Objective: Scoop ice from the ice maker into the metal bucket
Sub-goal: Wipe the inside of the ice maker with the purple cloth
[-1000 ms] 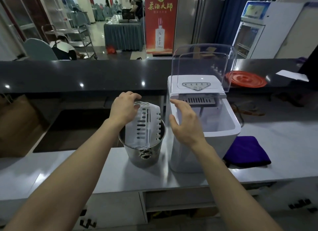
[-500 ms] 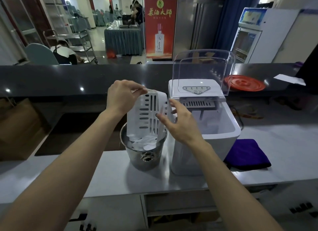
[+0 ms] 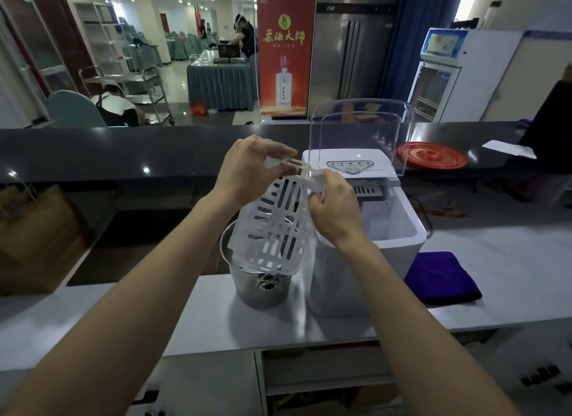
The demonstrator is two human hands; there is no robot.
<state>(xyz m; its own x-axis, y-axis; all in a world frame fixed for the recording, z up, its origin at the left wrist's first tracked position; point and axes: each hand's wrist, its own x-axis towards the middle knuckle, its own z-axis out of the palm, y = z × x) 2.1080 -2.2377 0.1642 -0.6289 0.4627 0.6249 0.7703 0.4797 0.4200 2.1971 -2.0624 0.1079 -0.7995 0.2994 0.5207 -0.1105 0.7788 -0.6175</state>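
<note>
White slotted ice basket (image 3: 272, 230) stands tipped over the metal bucket (image 3: 263, 288), beside the open ice maker (image 3: 399, 245). The left hand (image 3: 247, 168) pinches its handle, the right hand (image 3: 334, 205) grips its rim. Emptying seems underway; next, lift it clear.

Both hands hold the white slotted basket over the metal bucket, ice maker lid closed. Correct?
No: the head view shows the ice maker with its clear lid raised open. The left hand and right hand do hold the white slotted basket over the metal bucket.
</note>
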